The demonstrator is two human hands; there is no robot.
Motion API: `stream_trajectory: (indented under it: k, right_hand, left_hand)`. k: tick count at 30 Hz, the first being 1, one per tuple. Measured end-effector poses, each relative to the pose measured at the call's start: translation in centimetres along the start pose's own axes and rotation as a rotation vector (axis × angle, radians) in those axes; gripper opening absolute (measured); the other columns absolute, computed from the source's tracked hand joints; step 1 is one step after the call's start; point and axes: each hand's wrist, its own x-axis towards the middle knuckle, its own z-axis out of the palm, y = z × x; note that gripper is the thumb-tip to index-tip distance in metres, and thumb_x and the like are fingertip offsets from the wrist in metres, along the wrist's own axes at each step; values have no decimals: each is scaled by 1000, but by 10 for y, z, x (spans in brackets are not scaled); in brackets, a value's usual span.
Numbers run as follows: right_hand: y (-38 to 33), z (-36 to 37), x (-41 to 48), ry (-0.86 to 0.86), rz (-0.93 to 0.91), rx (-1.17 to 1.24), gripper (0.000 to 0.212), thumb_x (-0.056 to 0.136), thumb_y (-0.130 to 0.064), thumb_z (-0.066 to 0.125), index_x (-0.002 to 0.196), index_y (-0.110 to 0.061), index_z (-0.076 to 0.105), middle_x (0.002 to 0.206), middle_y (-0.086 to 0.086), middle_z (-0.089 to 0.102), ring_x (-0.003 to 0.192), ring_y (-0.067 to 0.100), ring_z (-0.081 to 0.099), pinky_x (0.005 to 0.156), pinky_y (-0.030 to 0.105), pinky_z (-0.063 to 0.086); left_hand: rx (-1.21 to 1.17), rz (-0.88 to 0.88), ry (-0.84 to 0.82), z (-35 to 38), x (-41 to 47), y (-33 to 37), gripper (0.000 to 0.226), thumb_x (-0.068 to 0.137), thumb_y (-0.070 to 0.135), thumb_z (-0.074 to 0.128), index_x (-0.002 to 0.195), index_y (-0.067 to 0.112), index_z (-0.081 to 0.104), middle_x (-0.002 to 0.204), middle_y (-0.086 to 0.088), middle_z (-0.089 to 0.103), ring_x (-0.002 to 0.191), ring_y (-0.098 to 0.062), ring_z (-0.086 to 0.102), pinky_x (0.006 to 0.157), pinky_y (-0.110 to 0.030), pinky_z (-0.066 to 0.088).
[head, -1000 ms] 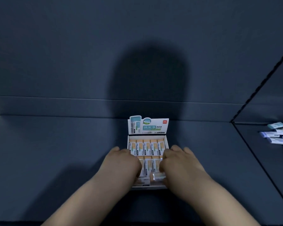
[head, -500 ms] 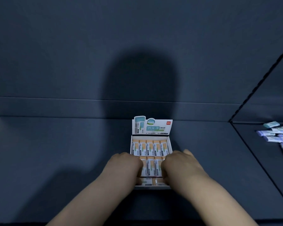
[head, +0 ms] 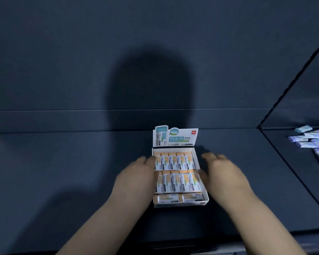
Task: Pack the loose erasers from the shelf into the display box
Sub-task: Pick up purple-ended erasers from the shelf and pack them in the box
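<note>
Dark blue shelf point(head: 63, 172) carries the display box point(head: 180, 204); loose erasers point(head: 313, 142) lie far right

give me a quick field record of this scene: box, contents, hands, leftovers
box: display box, lid flap upright at the back
contents: two rows of five orange erasers standing, two more lying flat at the front
left hand: open, against the box's left side
right hand: open, blurred, by the box's right side
leftovers: loose erasers on the next shelf section, far right
</note>
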Motion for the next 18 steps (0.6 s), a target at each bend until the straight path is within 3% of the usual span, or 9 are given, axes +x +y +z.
stream_trajectory:
  k: [5,7,11,13,15,18]
  right_hand:
    - [5,13,1,-77,81,119,18,87,-27,46,92,-17,60,83,5,65,74,28,60,66,35,54]
    - [5,14,1,-56,89,107,17,87,-24,47,90,-14,60,81,7,64,72,29,60,63,33,53]
    - [7,14,0,-31,91,108,18,88,-25,47,96,-15,60,87,8,64,78,31,60,67,36,53]
    - [11,11,-4,2,71,118,26,90,-34,47,109,-20,58,99,8,65,90,31,61,72,36,53]
    - [19,3,-8,76,42,93,37,91,-41,47,122,-23,53,111,8,62,102,30,58,77,35,51]
    - [41,-7,-13,127,-40,69,40,90,-45,48,125,-24,52,114,6,60,103,28,57,79,34,50]
  left_hand:
    - [18,-16,-132,15,6,-7,18,95,14,42,108,15,56,95,0,60,83,-13,57,74,-29,50]
    - [36,-10,-133,19,8,-7,18,93,7,44,107,15,54,94,0,59,82,-12,56,73,-27,50]
    - [67,-11,-146,18,9,-6,16,93,10,44,105,14,54,92,0,56,81,-14,55,70,-28,50]
    - [107,-7,-87,12,7,-2,14,92,15,47,105,15,53,90,2,51,79,-13,54,66,-29,50]
    - [213,46,-2,6,4,11,20,92,21,49,111,18,49,95,2,48,82,-14,52,62,-26,42]
    - [403,155,60,3,2,45,30,91,29,49,120,21,52,106,1,56,94,-20,54,67,-29,35]
